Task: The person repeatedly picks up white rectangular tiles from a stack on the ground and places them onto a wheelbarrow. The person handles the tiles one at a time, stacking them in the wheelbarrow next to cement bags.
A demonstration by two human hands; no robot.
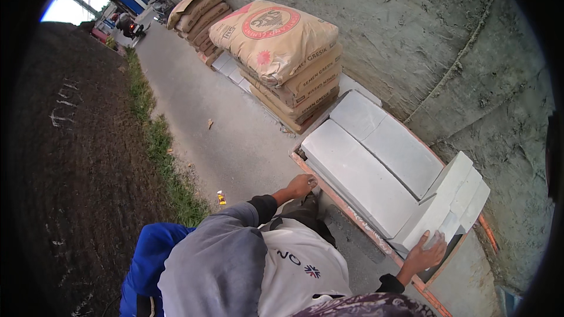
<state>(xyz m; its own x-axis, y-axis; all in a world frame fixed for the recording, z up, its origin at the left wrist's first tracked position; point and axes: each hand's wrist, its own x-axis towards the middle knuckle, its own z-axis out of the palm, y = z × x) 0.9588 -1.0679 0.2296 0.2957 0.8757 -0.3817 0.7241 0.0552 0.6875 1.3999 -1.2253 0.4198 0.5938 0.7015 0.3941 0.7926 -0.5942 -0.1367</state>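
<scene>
Pale grey rectangular blocks (358, 155) lie in a low cart with an orange-edged frame (370, 235). Several more blocks (446, 199) stand on edge across its near right end. My right hand (424, 252) rests against the near end of these upright blocks, its fingers apart and not wrapped round any of them. Close to the cart's left rail is my left hand (301, 185), with its fingers curled in. The inside of that hand is hidden, so I cannot tell whether it holds anything.
Beyond the cart, brown paper cement sacks (276, 41) are stacked, with another stack (197, 17) farther off. A rough grey wall (405, 23) runs along the right. Grass (155, 147) and a dark wall (76, 141) border the left. A motorcycle with a rider (129, 26) is far up the lane.
</scene>
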